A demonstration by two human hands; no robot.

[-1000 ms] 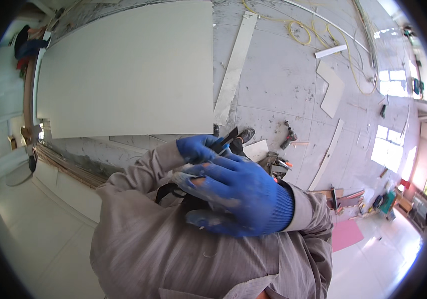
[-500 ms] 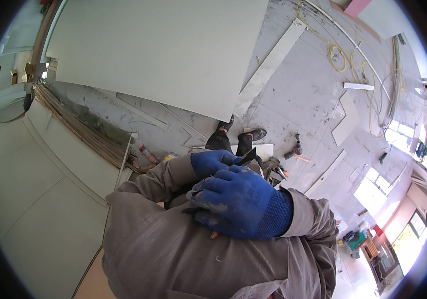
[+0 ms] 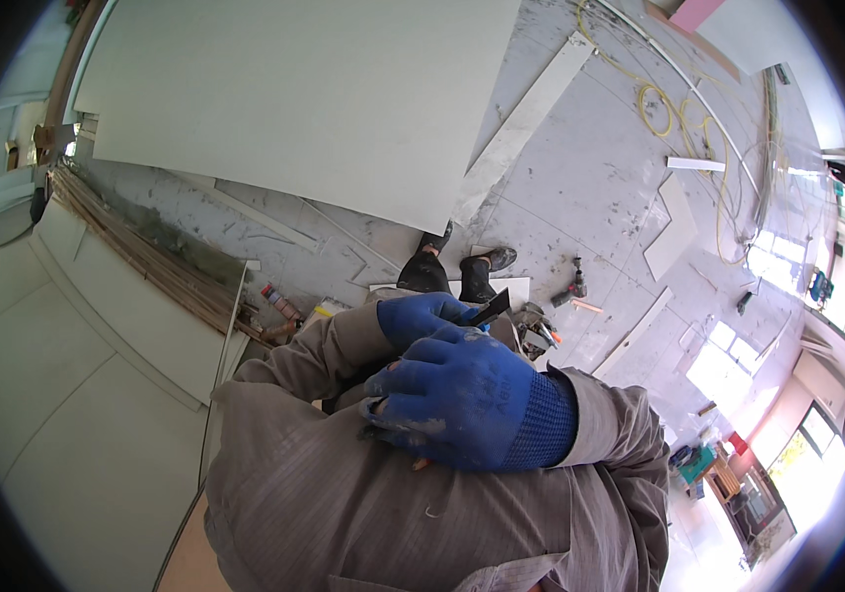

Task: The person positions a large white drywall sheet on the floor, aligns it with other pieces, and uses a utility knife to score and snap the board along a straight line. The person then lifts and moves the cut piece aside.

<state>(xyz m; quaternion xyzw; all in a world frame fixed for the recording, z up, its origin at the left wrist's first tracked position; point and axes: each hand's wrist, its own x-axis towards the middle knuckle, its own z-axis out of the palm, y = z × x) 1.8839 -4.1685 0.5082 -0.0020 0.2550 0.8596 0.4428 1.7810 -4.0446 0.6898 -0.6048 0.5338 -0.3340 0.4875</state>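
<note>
Both my hands wear blue work gloves and are close together in front of my waist. My left hand (image 3: 421, 319) has its fingers bent around a flat black strap (image 3: 491, 308), whose cut-looking end sticks out past the fingertips. Nearer to me, my right hand (image 3: 457, 400) lies across the front of my grey shirt (image 3: 344, 503), back of the hand up, fingers curled in. Grey dirt marks its fingertips. What those fingers grip is hidden beneath the palm. A jumble of hand tools (image 3: 538, 333) shows just beyond the right hand.
A large pale board (image 3: 294, 99) lies ahead, past my black shoes (image 3: 490, 259). On the floor to the right are a cordless drill (image 3: 571, 284), board offcuts (image 3: 671, 229) and a yellow hose (image 3: 655, 109). Long thin strips (image 3: 136, 247) and a spray can (image 3: 280, 299) lie to the left.
The view has shifted slightly, so the floor things sit a little further left. Both hands stay nearly in place; the right fingers have curled slightly, and the strap end has tilted a little.
</note>
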